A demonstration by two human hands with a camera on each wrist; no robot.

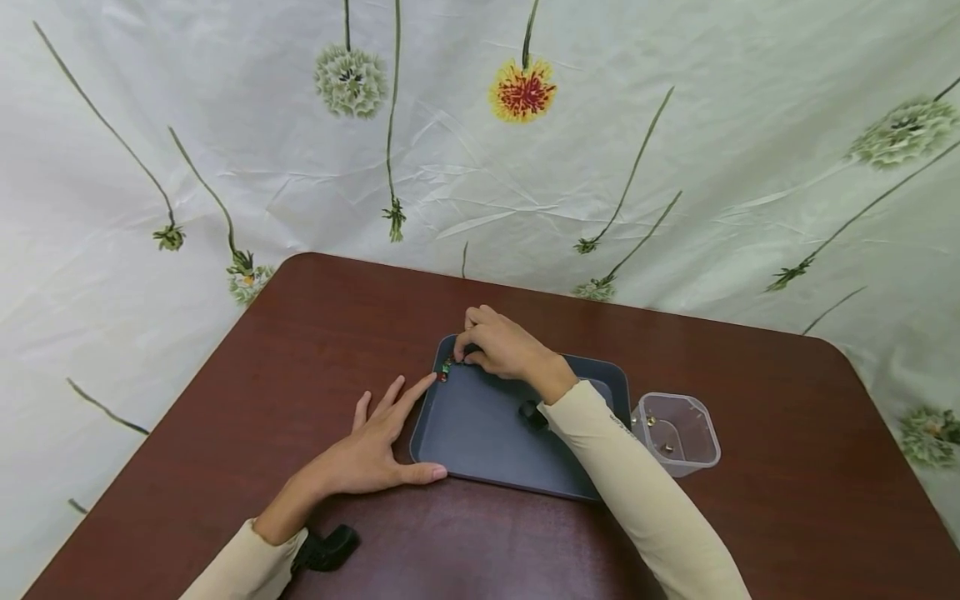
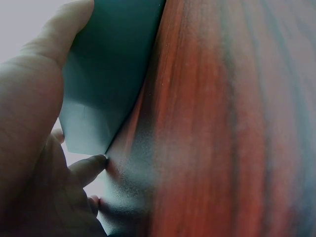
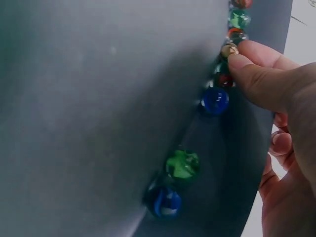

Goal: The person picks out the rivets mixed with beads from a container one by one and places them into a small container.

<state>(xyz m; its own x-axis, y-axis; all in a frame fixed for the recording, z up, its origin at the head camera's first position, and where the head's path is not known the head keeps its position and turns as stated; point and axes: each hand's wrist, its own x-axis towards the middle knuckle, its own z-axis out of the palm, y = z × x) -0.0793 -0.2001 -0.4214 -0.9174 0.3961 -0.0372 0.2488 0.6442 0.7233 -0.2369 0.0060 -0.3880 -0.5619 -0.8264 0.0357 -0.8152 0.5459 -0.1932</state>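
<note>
A dark blue-grey tray [image 1: 495, 442] lies on the table, with glass marbles along its far and left inner edges. At the far left corner my right hand [image 1: 506, 346] reaches in; its thumb and forefinger pinch a small gold-coloured ball [image 3: 229, 51] in the row. Beside it in the right wrist view are a red marble [image 3: 225, 80] and a blue marble [image 3: 215, 101]. A green marble [image 3: 182, 164] and a blue swirled marble [image 3: 166, 202] lie apart from them. My left hand [image 1: 367, 454] spreads its fingers at the tray's left side, thumb and forefinger touching its rim.
A clear plastic container [image 1: 701, 460] with a few small gold-coloured pieces stands just right of the tray. The reddish-brown table [image 1: 787, 467] extends around both. Behind it hangs a pale cloth [image 1: 465, 167] printed with flowers.
</note>
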